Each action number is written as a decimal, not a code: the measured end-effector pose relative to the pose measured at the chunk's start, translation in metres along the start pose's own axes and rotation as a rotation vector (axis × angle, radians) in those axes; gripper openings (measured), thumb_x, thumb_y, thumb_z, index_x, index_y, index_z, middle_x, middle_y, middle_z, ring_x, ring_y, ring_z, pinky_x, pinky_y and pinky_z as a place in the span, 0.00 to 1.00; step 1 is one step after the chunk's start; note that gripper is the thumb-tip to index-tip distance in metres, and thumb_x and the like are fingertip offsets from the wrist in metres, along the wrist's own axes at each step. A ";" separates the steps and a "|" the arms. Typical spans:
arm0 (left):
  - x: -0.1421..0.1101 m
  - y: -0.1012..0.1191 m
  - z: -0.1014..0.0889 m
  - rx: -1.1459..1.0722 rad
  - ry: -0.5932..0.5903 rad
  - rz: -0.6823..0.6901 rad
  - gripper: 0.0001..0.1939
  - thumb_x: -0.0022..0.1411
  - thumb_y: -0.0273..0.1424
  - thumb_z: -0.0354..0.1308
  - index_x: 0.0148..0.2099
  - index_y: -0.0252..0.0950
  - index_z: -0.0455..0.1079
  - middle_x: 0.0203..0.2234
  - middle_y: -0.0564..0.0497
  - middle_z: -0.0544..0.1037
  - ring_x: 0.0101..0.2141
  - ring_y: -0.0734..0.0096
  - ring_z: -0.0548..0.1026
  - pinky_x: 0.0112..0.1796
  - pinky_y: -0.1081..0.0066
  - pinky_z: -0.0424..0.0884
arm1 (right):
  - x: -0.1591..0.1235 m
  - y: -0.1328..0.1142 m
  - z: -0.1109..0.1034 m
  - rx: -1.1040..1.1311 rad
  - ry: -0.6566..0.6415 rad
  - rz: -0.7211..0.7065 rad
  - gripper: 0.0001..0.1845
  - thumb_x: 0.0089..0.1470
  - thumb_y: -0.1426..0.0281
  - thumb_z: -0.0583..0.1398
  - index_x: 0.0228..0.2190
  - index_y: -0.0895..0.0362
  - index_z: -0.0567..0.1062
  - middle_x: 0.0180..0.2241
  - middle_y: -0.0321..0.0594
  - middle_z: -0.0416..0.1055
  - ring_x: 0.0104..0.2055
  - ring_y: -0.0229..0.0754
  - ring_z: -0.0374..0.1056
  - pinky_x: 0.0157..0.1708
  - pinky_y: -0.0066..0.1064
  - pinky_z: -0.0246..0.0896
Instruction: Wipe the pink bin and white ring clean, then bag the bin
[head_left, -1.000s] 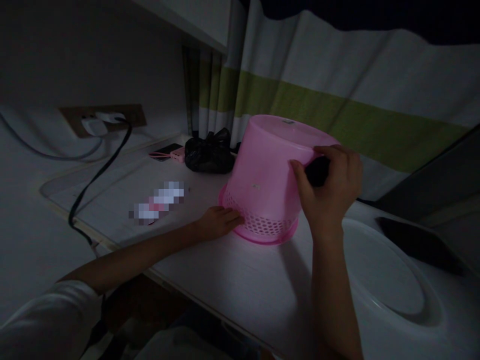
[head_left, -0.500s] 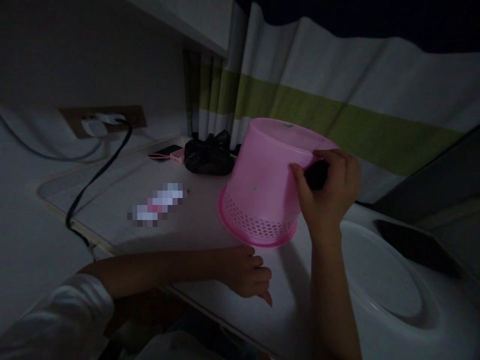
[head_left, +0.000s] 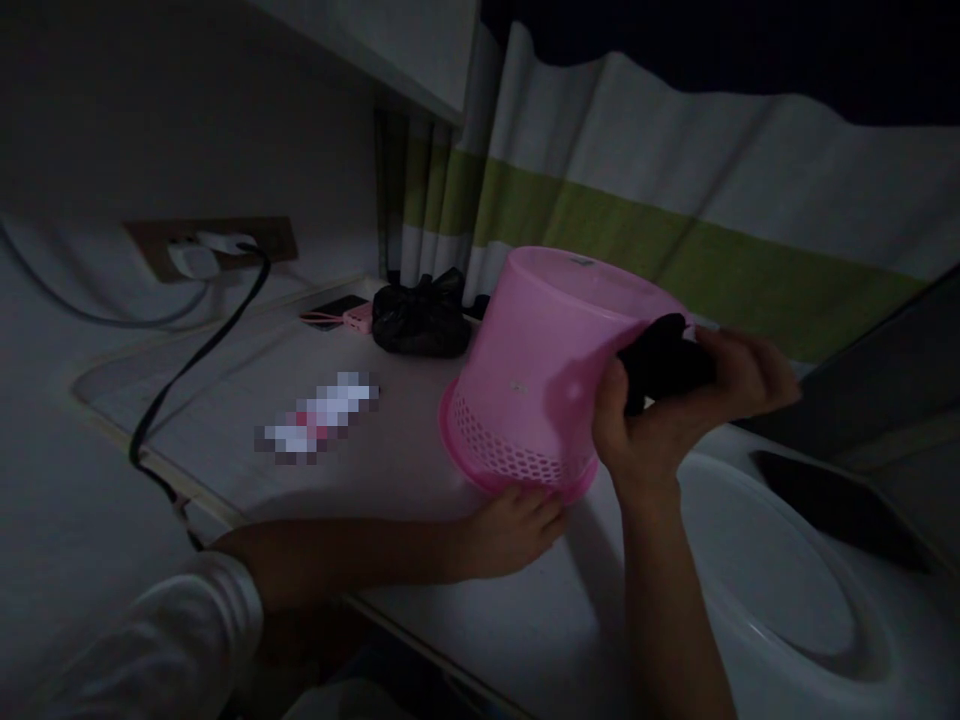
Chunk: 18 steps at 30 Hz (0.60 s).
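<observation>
One pink basket (head_left: 525,330) stands upside down on the white table (head_left: 405,430), with a pale mark (head_left: 519,386) on its side and rows of holes (head_left: 525,462) above the deeper pink rim (head_left: 469,472). My left hand (head_left: 510,532) lies at the near rim, fingers bent; I cannot tell whether they grip. My right hand (head_left: 664,447), beside the basket, clasps a black thing (head_left: 671,365) between thumb and fingers.

Left hand (head_left: 514,535) back at basket (head_left: 525,350) rim, right hand (head_left: 667,432) turned outward

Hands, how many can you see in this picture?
2: the left hand at the lower edge of the upturned pink basket, and the right hand beside the basket, holding a black item.
</observation>
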<state>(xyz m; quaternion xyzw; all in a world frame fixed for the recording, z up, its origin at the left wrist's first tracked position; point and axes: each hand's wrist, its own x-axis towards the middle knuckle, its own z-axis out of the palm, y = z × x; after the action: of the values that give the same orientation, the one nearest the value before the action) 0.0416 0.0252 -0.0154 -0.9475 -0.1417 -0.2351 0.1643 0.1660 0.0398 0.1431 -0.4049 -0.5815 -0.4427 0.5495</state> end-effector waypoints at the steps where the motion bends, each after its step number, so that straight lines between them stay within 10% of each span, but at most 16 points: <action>1: 0.000 0.001 0.002 -0.003 -0.051 -0.030 0.16 0.65 0.33 0.45 0.51 0.31 0.65 0.44 0.46 0.73 0.41 0.65 0.67 0.36 0.64 0.60 | -0.001 -0.001 0.003 0.024 0.001 -0.023 0.29 0.46 0.65 0.60 0.50 0.58 0.60 0.45 0.52 0.54 0.51 0.57 0.52 0.49 0.53 0.51; 14: -0.006 -0.001 0.011 0.043 -0.089 0.027 0.15 0.65 0.31 0.46 0.43 0.28 0.71 0.36 0.40 0.75 0.38 0.59 0.72 0.33 0.62 0.63 | -0.090 -0.002 -0.012 0.187 -0.549 -0.733 0.13 0.57 0.78 0.52 0.41 0.61 0.74 0.42 0.43 0.74 0.49 0.40 0.65 0.52 0.38 0.61; 18: -0.003 -0.005 0.010 0.040 -0.107 0.118 0.14 0.65 0.29 0.45 0.39 0.29 0.72 0.36 0.39 0.74 0.37 0.61 0.71 0.32 0.63 0.62 | -0.045 0.007 -0.009 0.152 -0.597 -0.896 0.14 0.58 0.77 0.52 0.42 0.62 0.73 0.44 0.44 0.73 0.49 0.39 0.66 0.52 0.35 0.60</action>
<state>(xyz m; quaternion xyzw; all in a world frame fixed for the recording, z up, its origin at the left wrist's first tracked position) 0.0419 0.0329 -0.0241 -0.9619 -0.0990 -0.1711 0.1887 0.1780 0.0341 0.0986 -0.1848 -0.8583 -0.4560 0.1456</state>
